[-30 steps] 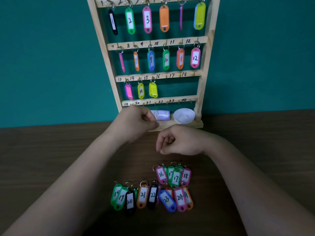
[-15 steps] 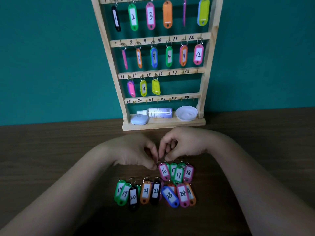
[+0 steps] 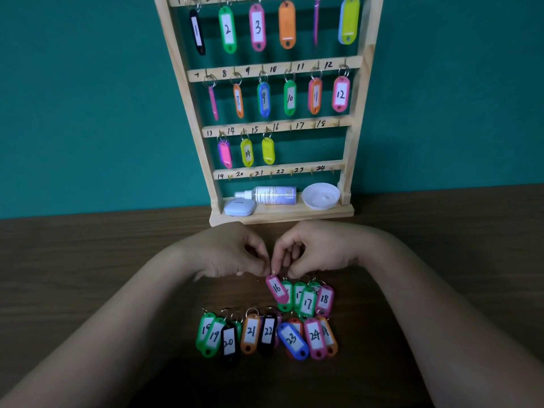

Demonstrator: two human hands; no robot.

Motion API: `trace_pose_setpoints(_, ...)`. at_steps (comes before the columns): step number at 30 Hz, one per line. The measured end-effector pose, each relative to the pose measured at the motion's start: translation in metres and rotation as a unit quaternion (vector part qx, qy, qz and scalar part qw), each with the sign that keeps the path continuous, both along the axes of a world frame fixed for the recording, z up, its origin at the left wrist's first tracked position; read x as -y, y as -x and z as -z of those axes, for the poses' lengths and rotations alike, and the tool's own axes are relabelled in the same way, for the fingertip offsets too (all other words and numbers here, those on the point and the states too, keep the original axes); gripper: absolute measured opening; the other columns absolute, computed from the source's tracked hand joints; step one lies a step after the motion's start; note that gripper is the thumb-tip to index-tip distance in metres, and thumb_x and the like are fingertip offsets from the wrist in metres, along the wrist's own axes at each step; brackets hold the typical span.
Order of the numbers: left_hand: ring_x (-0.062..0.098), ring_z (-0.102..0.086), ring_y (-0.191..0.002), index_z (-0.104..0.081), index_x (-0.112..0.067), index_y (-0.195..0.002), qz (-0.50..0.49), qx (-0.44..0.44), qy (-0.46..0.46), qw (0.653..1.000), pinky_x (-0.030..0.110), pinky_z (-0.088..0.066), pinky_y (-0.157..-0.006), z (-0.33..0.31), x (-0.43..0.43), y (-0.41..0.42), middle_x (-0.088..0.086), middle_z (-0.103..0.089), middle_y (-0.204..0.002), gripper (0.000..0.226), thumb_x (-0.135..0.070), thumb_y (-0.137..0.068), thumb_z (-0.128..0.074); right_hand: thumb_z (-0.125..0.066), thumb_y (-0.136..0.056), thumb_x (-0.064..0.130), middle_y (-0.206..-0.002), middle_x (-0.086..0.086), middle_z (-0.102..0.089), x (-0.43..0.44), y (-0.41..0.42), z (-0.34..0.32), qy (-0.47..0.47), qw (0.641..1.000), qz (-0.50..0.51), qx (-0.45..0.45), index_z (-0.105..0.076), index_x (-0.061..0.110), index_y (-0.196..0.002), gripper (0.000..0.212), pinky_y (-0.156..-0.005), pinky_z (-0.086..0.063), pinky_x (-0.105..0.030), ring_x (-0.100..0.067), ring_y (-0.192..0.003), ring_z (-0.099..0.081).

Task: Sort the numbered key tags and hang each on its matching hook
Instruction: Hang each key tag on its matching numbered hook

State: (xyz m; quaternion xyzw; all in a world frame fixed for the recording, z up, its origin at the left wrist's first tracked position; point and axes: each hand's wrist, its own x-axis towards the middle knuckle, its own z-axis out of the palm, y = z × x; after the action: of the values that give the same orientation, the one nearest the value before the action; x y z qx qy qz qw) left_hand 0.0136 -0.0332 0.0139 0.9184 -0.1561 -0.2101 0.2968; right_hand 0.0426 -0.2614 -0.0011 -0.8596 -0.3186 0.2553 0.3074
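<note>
So at this point both hands were down over the bench (image 3: pixel 88 275) right in front of the rack (image 3: pixel 357 92), huddled over the pink 16 tag (image 3: pixel 277 289). The right hand (image 3: pixel 318 248) had thumb and forefinger curled in tight on the tag's top end, where the ring is. The left hand (image 3: pixel 232 254) had its fingers bunched the same way, tips meeting the right ones at that same spot. The ring itself was buried under fingertips, so I can't swear who really had it, but it looked like a two-handed pinch, nothing spread open. My guess on why two hands: the rings in that little cluster sat packed together, so one hand steadied while the other teased 16 free. The tag lay tilted, top toward the fingers, bottom end resting over a green tag beside it. The 17 tag (image 3: pixel 307 303) and 18 tag (image 3: pixel 324 298) were just to its right. Closer to the person sat the row of 19 to 24 tags (image 3: pixel 266 334), laid out in order, presumably so each could be grabbed in turn. On the rack, spots 1 through 15 looked filled, and the 16 hook (image 3: pixel 290 128) on the third rail was bare. So I'd say a bit over halfway done, with 16 next up.
</note>
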Motion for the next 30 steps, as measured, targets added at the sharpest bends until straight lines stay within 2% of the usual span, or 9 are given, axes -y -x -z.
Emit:
trace_pose_setpoints(7,0.006,-0.056,-0.064,-0.080,-0.033,-0.090,0.007,0.003,-0.020,1.000,0.029,-0.046,-0.075,0.000,0.000,-0.004,0.008,-0.072,-0.076,0.006,-0.038,-0.085,-0.082,-0.085,-0.090,0.023,-0.105,0.008,-0.076,0.000,-0.001,0.003,0.006,1.000,-0.004,0.002,-0.082,0.031,-0.103,0.016,-0.089,-0.053,-0.028,-0.010,-0.103,-0.067)
trace_pose_setpoints(10,0.003,-0.056,-0.061,-0.080,-0.035,-0.088,0.008,0.002,-0.020,1.000,0.028,-0.046,-0.074,-0.001,-0.001,-0.004,-0.002,-0.071,-0.071,0.004,-0.038,-0.086,-0.082,-0.085,-0.091,0.028,-0.102,0.010,-0.077,0.000,-0.003,0.004,0.004,1.000,-0.001,0.003,-0.082,0.031,-0.100,0.011,-0.084,-0.051,-0.023,-0.003,-0.097,-0.066)
trace_pose_setpoints(14,0.001,-0.057,-0.061,-0.082,-0.034,-0.088,-0.005,0.008,0.001,1.000,0.025,-0.047,-0.072,-0.006,-0.004,-0.006,-0.006,-0.074,-0.074,0.003,-0.035,-0.086,-0.083,-0.084,-0.092,0.032,-0.100,0.017,-0.077,0.000,-0.004,0.006,-0.003,0.999,0.027,0.026,-0.082,0.033,-0.100,0.008,-0.079,-0.047,-0.016,0.002,-0.095,-0.066)
trace_pose_setpoints(17,0.002,-0.056,-0.062,-0.082,-0.031,-0.089,-0.013,0.025,0.023,0.999,0.023,-0.048,-0.070,-0.011,-0.003,-0.008,-0.006,-0.075,-0.077,0.002,-0.032,-0.088,-0.082,-0.084,-0.092,0.031,-0.097,0.013,-0.078,0.001,-0.006,0.008,-0.043,0.996,0.067,0.041,-0.082,0.030,-0.099,0.006,-0.084,-0.054,-0.026,-0.004,-0.095,-0.069)
trace_pose_setpoints(19,0.001,-0.055,-0.061,-0.083,-0.030,-0.088,-0.022,0.055,0.039,0.997,0.017,-0.047,-0.064,-0.015,-0.001,-0.009,-0.006,-0.074,-0.076,0.002,-0.028,-0.089,-0.081,-0.084,-0.093,0.031,-0.094,0.010,-0.078,0.002,-0.008,0.006,-0.065,0.991,0.102,0.060,-0.082,0.030,-0.097,0.005,-0.085,-0.056,-0.034,-0.008,-0.093,-0.070)
trace_pose_setpoints(23,-0.003,-0.055,-0.063,-0.082,-0.034,-0.084,-0.046,0.162,0.050,0.985,0.010,-0.041,-0.058,-0.020,0.005,-0.013,-0.015,-0.071,-0.074,0.007,-0.030,-0.089,-0.080,-0.081,-0.094,0.032,-0.087,0.015,-0.075,0.005,-0.013,-0.002,-0.111,0.969,0.184,0.121,-0.081,0.031,-0.093,0.002,-0.078,-0.053,-0.028,0.001,-0.083,-0.067)
trace_pose_setpoints(26,-0.005,-0.058,-0.065,-0.080,-0.035,-0.081,-0.061,0.226,0.058,0.971,0.011,-0.040,-0.058,-0.022,0.011,-0.017,-0.019,-0.071,-0.074,0.011,-0.030,-0.091,-0.078,-0.076,-0.098,0.035,-0.090,0.015,-0.074,0.006,-0.014,-0.005,-0.148,0.940,0.238,0.193,-0.080,0.033,-0.095,0.004,-0.079,-0.055,-0.031,0.001,-0.086,-0.066)
trace_pose_setpoints(29,-0.003,-0.061,-0.069,-0.077,-0.037,-0.079,-0.088,0.264,0.079,0.957,0.013,-0.041,-0.058,-0.024,0.016,-0.022,-0.020,-0.071,-0.076,0.014,-0.031,-0.093,-0.076,-0.072,-0.101,0.030,-0.089,0.015,-0.074,0.007,-0.018,-0.009,-0.215,0.902,0.284,0.244,-0.079,0.032,-0.096,0.008,-0.076,-0.051,-0.026,0.000,-0.086,-0.066)
trace_pose_setpoints(30,-0.001,-0.062,-0.071,-0.076,-0.037,-0.079,-0.094,0.274,0.086,0.953,0.017,-0.045,-0.062,-0.025,0.018,-0.024,-0.020,-0.071,-0.077,0.016,-0.032,-0.093,-0.075,-0.072,-0.101,0.029,-0.089,0.014,-0.074,0.007,-0.020,-0.012,-0.232,0.889,0.298,0.258,-0.079,0.030,-0.097,0.008,-0.075,-0.050,-0.024,0.000,-0.086,-0.067)
